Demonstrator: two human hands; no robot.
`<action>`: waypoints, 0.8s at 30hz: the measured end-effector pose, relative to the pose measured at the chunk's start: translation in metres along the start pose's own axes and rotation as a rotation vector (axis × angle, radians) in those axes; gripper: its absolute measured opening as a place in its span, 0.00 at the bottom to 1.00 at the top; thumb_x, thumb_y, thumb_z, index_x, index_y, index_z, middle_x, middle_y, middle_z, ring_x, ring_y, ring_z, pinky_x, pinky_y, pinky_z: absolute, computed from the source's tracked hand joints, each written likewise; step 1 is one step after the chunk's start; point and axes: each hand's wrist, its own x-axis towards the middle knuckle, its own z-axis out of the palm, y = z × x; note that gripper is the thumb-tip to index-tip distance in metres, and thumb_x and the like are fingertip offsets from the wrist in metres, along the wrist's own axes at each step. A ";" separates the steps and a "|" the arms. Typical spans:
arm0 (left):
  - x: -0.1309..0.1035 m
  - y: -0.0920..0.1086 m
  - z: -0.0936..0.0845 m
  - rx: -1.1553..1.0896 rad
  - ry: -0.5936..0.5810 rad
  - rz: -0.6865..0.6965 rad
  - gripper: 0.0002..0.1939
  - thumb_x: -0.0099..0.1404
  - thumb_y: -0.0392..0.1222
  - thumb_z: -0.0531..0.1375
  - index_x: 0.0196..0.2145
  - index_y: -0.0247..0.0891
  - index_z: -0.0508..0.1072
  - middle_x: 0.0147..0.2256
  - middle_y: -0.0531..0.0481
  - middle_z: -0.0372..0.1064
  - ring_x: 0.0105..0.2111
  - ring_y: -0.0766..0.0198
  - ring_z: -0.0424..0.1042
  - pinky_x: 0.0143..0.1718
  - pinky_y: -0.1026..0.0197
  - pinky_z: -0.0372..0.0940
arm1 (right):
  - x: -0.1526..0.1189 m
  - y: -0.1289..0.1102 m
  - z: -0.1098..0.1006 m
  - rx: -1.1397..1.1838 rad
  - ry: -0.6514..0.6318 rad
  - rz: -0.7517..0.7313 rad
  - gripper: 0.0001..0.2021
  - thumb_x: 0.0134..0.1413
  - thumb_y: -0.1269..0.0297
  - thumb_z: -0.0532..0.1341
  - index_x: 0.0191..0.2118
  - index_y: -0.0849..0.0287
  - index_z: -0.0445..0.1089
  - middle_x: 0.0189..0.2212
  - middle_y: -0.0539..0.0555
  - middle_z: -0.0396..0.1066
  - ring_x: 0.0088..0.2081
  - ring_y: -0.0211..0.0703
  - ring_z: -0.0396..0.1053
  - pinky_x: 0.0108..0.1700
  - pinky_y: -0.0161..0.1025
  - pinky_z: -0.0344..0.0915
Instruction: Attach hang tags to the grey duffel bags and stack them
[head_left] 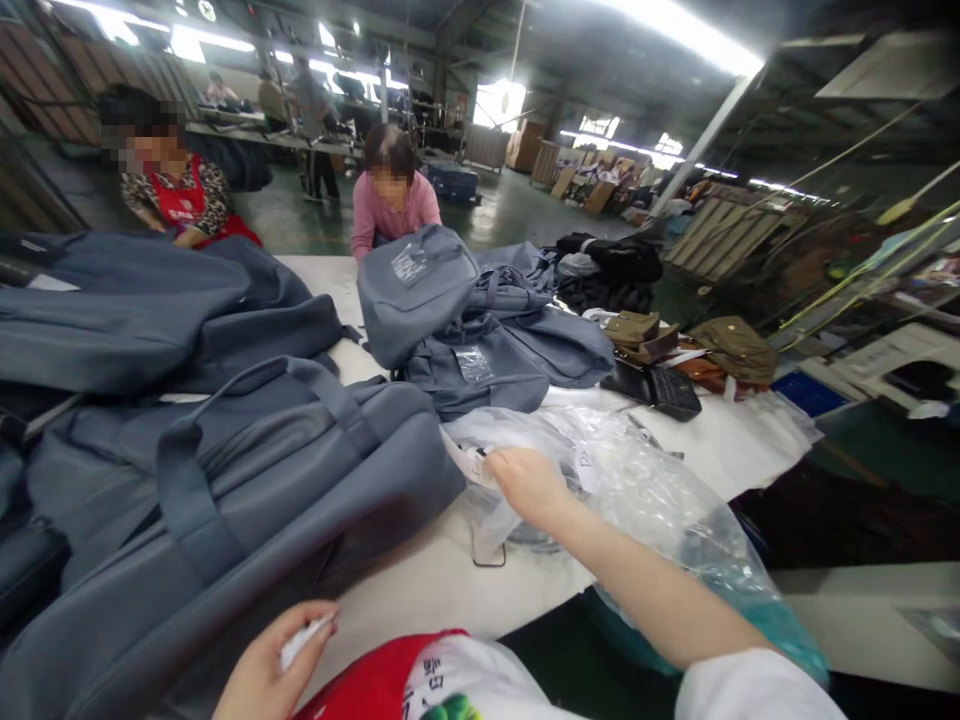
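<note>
My left hand (pixel 277 660), low in the view, is closed round a small white piece (pixel 304 642) that looks like folded paper or a tag. Fingers pinched, my right hand (pixel 525 485) reaches over the clear plastic bag (pixel 660 500) and grips a white strip (pixel 471 465) at the bag's left side. Part of that strip is hidden by the fingers. Just left of it lies a large blue-grey duffel bag (pixel 300 500), its handle loops upward. A thin dark rectangular ring (pixel 489 553) rests below my right hand.
More blue-grey bags (pixel 480 370) lie piled across the white table (pixel 450 580). Small brown and black bags (pixel 652 385) sit at its right. Two people, one in a pink top (pixel 394 195) and one in a red apron (pixel 180 195), are at the far side.
</note>
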 end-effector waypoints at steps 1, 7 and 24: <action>0.006 0.013 -0.002 0.030 -0.024 0.041 0.23 0.55 0.62 0.57 0.35 0.41 0.76 0.36 0.48 0.76 0.39 0.53 0.74 0.45 0.57 0.67 | -0.004 -0.008 -0.011 0.069 0.052 0.013 0.10 0.61 0.70 0.51 0.37 0.62 0.70 0.33 0.57 0.72 0.37 0.46 0.69 0.41 0.41 0.63; 0.030 0.087 0.003 -0.165 -0.249 0.393 0.32 0.54 0.53 0.63 0.54 0.36 0.66 0.44 0.42 0.73 0.43 0.53 0.72 0.47 0.54 0.66 | -0.009 -0.052 -0.030 0.688 0.073 0.079 0.14 0.64 0.62 0.48 0.36 0.58 0.70 0.28 0.50 0.71 0.31 0.38 0.67 0.35 0.35 0.61; -0.013 0.075 0.016 0.463 0.105 0.573 0.30 0.57 0.35 0.55 0.58 0.40 0.61 0.57 0.42 0.61 0.52 0.54 0.65 0.53 0.53 0.62 | -0.010 -0.114 0.056 1.737 -0.280 0.367 0.19 0.42 0.56 0.69 0.40 0.59 0.70 0.29 0.49 0.73 0.28 0.37 0.69 0.31 0.34 0.64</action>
